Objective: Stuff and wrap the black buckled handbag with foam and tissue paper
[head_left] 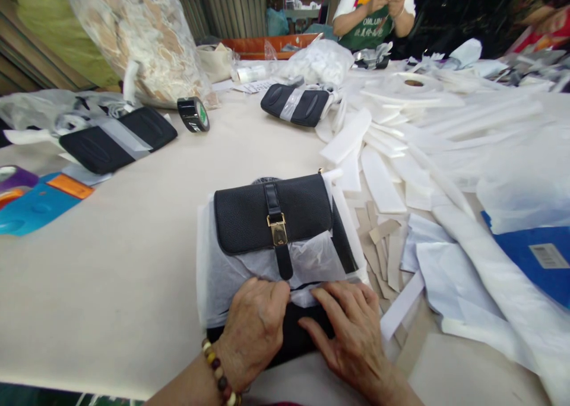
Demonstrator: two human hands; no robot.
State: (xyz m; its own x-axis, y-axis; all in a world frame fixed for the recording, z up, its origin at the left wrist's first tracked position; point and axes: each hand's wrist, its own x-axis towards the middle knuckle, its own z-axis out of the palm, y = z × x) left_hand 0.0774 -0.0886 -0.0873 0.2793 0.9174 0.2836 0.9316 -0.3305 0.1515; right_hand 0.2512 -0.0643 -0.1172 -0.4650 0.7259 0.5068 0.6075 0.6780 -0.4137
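Observation:
A black handbag (249, 219) with a flap, a buckled strap and a gold clasp (278, 230) lies in front of me on the table. White tissue paper (222, 269) wraps its sides and covers part of the front below the flap. My left hand (258, 323) is closed at the lower front, its fingers curled on the edge of the tissue paper. Beside it my right hand (347, 317) rests with thumb and fingers apart, the fingertips touching paper and bag. Under both hands shows the black lower part of the bag. What lies beneath my left fingers is hidden.
Two dark folded bags (118, 139) (294, 104) lie farther back, near a tape roll (193, 114). White foam strips (383, 180), cardboard pieces and paper sheets spread at right. A plastic sack (146, 38) stands back left. Across the table, a person in a green apron (369, 23) works.

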